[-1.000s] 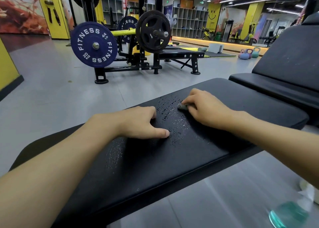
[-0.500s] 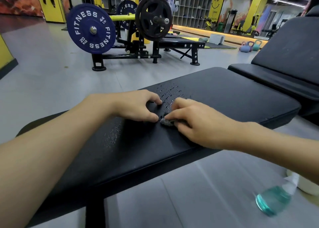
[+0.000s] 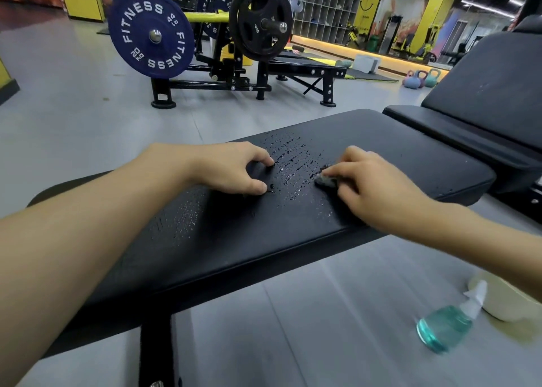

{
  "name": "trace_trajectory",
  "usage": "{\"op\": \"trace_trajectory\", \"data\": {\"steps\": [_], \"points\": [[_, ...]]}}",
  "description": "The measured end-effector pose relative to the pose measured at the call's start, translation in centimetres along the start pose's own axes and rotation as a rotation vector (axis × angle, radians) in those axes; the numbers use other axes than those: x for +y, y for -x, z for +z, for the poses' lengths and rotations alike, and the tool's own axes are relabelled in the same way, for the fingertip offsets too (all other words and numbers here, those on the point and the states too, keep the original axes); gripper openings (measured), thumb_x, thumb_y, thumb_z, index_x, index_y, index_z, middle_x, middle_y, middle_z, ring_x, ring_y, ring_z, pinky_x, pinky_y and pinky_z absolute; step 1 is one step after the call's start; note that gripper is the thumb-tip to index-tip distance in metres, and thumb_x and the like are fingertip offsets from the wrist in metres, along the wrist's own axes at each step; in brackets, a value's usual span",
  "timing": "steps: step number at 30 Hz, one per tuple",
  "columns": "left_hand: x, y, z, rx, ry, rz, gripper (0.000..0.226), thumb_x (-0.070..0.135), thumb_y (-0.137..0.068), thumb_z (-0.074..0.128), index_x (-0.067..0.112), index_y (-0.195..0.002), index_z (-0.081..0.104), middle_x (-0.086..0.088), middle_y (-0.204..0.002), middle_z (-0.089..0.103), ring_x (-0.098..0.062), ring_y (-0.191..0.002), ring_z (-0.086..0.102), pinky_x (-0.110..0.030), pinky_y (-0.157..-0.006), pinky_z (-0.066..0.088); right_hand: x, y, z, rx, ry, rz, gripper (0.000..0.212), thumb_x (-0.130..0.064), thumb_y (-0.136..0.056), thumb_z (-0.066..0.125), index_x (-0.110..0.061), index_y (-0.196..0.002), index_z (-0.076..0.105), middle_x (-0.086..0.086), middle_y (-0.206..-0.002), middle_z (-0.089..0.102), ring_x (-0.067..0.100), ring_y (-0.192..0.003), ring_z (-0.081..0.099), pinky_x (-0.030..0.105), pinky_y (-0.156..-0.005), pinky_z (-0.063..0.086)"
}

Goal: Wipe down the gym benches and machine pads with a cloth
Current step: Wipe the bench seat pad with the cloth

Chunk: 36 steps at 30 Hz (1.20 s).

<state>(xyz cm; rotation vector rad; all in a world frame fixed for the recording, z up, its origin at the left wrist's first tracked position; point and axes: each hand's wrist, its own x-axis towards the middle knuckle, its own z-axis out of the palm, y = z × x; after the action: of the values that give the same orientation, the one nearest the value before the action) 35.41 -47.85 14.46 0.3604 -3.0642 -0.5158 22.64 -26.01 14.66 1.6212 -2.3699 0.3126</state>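
A flat black bench pad [image 3: 410,152] runs across the view, its middle speckled with wet droplets. My right hand [image 3: 372,184] presses a small grey cloth [image 3: 325,180] onto the pad, fingers curled over it so only its left edge shows. My left hand [image 3: 231,166] rests on the pad just left of the wet patch, thumb and fingertips touching the surface, holding nothing. A second black bench with a raised backrest [image 3: 492,99] stands to the right.
A teal spray bottle [image 3: 445,325] lies on the grey floor at lower right beside a pale bowl [image 3: 510,301]. Behind stands a plate-loaded machine with a blue plate [image 3: 151,33] and a black plate [image 3: 259,20]. Kettlebells [image 3: 419,78] sit far right.
My right hand slid the cloth left to my left hand, then back right, apart from it again. My left hand stayed put on the pad. The camera tilted.
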Motion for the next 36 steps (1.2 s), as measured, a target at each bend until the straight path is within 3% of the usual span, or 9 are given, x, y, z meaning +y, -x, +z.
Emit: {"op": "trace_trajectory", "data": {"steps": [5, 8, 10, 15, 19, 24, 29, 33, 36], "points": [[0.1, 0.0, 0.2, 0.001, -0.01, 0.018, 0.056, 0.033, -0.094, 0.066, 0.026, -0.146, 0.046, 0.007, -0.114, 0.052, -0.012, -0.1, 0.046, -0.019, -0.087, 0.034, -5.1, 3.8, -0.1, -0.151, -0.142, -0.284, 0.031, -0.023, -0.091, 0.049, -0.026, -0.112, 0.07, -0.005, -0.099, 0.053, 0.023, -0.087, 0.054, 0.034, -0.076, 0.047], [0.0, 0.3, 0.2, 0.029, 0.018, 0.018, 0.052, 0.033, -0.094, 0.066, 0.028, -0.143, 0.05, 0.009, -0.102, 0.048, -0.011, -0.093, 0.044, -0.018, -0.083, 0.032, -2.5, 1.5, -0.2, -0.049, -0.035, -0.156, 0.027, -0.018, -0.094, 0.051, -0.021, -0.112, 0.071, 0.0, -0.102, 0.056, 0.029, -0.092, 0.057, 0.038, -0.08, 0.047], [-0.1, 0.3, 0.4, 0.039, 0.026, 0.018, 0.05, 0.032, -0.094, 0.065, 0.03, -0.142, 0.051, 0.006, -0.113, 0.054, -0.013, -0.097, 0.047, -0.021, -0.086, 0.034, -2.8, 1.2, 0.4, 0.005, 0.023, -0.047, 0.027, -0.017, -0.092, 0.05, -0.023, -0.109, 0.07, 0.002, -0.1, 0.053, 0.032, -0.092, 0.054, 0.043, -0.081, 0.047], [-0.1, 0.6, 1.1, 0.067, 0.03, 0.013, 0.047, 0.021, -0.097, 0.056, 0.029, -0.142, 0.049, 0.003, -0.147, 0.048, -0.017, -0.131, 0.046, -0.029, -0.109, 0.035, -7.3, 2.6, 0.7, -0.161, -0.112, -0.33, 0.03, -0.025, -0.093, 0.046, -0.025, -0.11, 0.07, -0.001, -0.099, 0.055, 0.029, -0.088, 0.054, 0.04, -0.079, 0.048], [-0.6, 1.2, 0.9, 0.067, 0.057, -0.009, 0.047, 0.012, -0.096, 0.053, 0.029, -0.14, 0.051, 0.007, -0.147, 0.046, -0.015, -0.13, 0.044, -0.024, -0.105, 0.033, -3.6, -1.3, 1.2, -0.007, -0.023, 0.001, 0.029, -0.019, -0.095, 0.048, -0.024, -0.113, 0.071, 0.003, -0.105, 0.054, 0.033, -0.099, 0.055, 0.044, -0.086, 0.048], [-0.6, 1.1, 0.9, 0.073, 0.062, -0.006, 0.049, 0.008, -0.093, 0.051, 0.027, -0.138, 0.053, 0.004, -0.141, 0.051, -0.013, -0.122, 0.047, -0.024, -0.103, 0.035, -8.5, 1.1, 1.3, -0.116, -0.118, -0.297, 0.025, -0.031, -0.098, 0.049, -0.024, -0.103, 0.072, -0.005, -0.094, 0.048, 0.027, -0.09, 0.053, 0.042, -0.08, 0.047], [-0.9, 1.3, 0.7, 0.078, 0.064, -0.02, 0.048, 0.007, -0.092, 0.05, 0.028, -0.135, 0.056, 0.005, -0.136, 0.055, -0.014, -0.12, 0.05, -0.029, -0.106, 0.039, -3.5, -3.7, 1.3, -0.001, 0.11, 0.077, 0.025, -0.023, -0.096, 0.048, -0.022, -0.109, 0.069, 0.002, -0.107, 0.054, 0.033, -0.104, 0.058, 0.044, -0.086, 0.047], [-1.0, 1.2, 0.6, 0.093, 0.088, 0.01, 0.042, 0.008, -0.09, 0.055, 0.025, -0.128, 0.06, 0.003, -0.125, 0.06, -0.015, -0.112, 0.054, -0.027, -0.098, 0.043, -7.7, -1.8, 2.4, -0.039, -0.015, -0.182, 0.024, -0.017, -0.092, 0.049, -0.018, -0.114, 0.058, 0.001, -0.108, 0.056, 0.027, -0.099, 0.056, 0.043, -0.083, 0.047], [-1.1, 1.0, 0.3, 0.092, 0.082, -0.009, 0.042, 0.009, -0.091, 0.056, 0.024, -0.129, 0.06, 0.003, -0.121, 0.06, -0.016, -0.107, 0.054, -0.025, -0.092, 0.043, -4.8, -3.6, 1.1, -0.12, -0.048, -0.124, 0.02, -0.021, -0.093, 0.055, -0.015, -0.113, 0.059, 0.003, -0.112, 0.059, 0.025, -0.104, 0.057, 0.038, -0.087, 0.045]]}}
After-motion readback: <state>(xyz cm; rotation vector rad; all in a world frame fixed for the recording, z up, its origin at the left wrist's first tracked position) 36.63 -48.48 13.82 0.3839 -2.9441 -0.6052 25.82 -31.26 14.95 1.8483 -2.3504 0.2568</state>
